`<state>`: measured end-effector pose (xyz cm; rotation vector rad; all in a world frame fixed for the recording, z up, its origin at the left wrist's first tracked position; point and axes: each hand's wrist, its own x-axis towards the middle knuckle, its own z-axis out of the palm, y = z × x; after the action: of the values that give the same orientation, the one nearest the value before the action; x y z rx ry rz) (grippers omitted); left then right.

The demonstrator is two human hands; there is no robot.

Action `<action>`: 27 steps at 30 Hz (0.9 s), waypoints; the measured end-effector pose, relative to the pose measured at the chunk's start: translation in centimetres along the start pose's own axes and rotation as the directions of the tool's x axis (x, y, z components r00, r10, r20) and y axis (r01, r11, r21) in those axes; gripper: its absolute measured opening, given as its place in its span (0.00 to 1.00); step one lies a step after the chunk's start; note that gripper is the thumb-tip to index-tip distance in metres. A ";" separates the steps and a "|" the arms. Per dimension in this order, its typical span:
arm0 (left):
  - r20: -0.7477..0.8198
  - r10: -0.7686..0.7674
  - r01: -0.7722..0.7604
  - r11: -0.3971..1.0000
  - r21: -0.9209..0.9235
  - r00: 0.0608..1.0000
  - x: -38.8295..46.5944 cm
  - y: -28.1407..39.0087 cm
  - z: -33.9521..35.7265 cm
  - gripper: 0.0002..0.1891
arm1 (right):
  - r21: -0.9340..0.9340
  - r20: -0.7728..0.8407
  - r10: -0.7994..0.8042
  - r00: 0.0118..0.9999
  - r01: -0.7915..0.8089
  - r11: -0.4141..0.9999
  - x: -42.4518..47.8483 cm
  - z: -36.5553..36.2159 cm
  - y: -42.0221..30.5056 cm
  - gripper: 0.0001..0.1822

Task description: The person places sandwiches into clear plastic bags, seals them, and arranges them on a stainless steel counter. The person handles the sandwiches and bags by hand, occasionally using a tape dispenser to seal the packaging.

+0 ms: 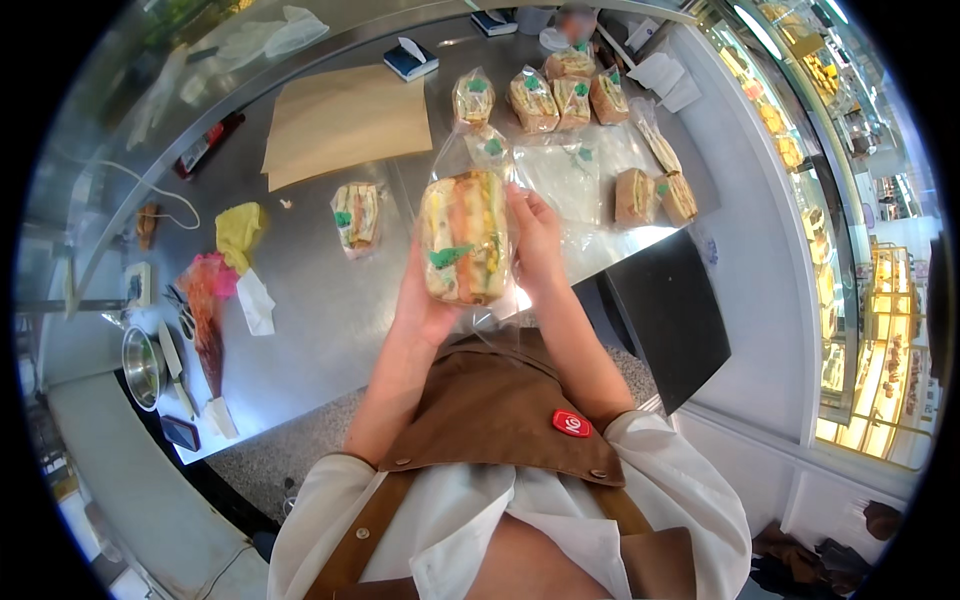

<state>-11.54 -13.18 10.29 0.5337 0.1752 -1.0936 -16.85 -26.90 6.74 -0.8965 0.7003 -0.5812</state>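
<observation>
Between my two hands, above the front of the steel table, is a stacked sandwich [466,232] in a clear plastic bag [456,156] with green print. My left hand [426,296] supports it from the left and below, its fingers partly hidden behind the bag. On the other side, my right hand [536,238] grips the bag's right edge with thumb and fingers. A smaller bagged sandwich [357,219] lies on the table to the left. Flat clear bags [559,180] are spread on the table just right of my right hand.
Several wrapped sandwiches [534,99] stand at the back right, with two more cut ones [636,196] below. Brown paper sheets [345,124] lie at the back left. A knife [171,351], scissors [184,313], metal bowl [142,367] and piping bag [204,319] are at far left.
</observation>
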 end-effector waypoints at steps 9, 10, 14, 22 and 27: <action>-0.021 -0.003 0.002 0.999 -0.032 1.000 0.7 -1.2 -1.7 0.25 | -0.100 -0.007 -0.078 0.997 0.077 0.992 -0.4 0.0 0.7 0.11; -0.065 0.014 -0.015 1.000 -0.015 0.998 0.6 -1.4 -1.6 0.24 | -0.132 -0.006 -0.106 0.994 0.104 0.986 -0.4 0.0 0.6 0.12; -0.130 0.022 -0.023 1.000 -0.001 0.991 0.0 -1.3 -0.5 0.24 | -0.118 -0.053 -0.025 0.998 0.018 0.993 -0.6 -0.6 -0.3 0.15; -0.014 -0.011 0.009 0.991 -0.135 1.000 1.0 -1.4 -3.2 0.25 | -0.180 -0.072 -0.006 0.997 -0.007 0.984 -1.5 -0.8 0.2 0.17; -0.021 -0.012 0.011 0.999 -0.048 1.000 1.0 -1.6 -3.0 0.24 | -0.262 -0.027 -0.124 0.992 0.113 0.958 -0.9 -0.4 1.6 0.17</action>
<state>-12.11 -13.02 6.79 0.5022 0.2231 -1.0922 -17.52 -25.65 5.50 -1.1799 0.7773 -0.6254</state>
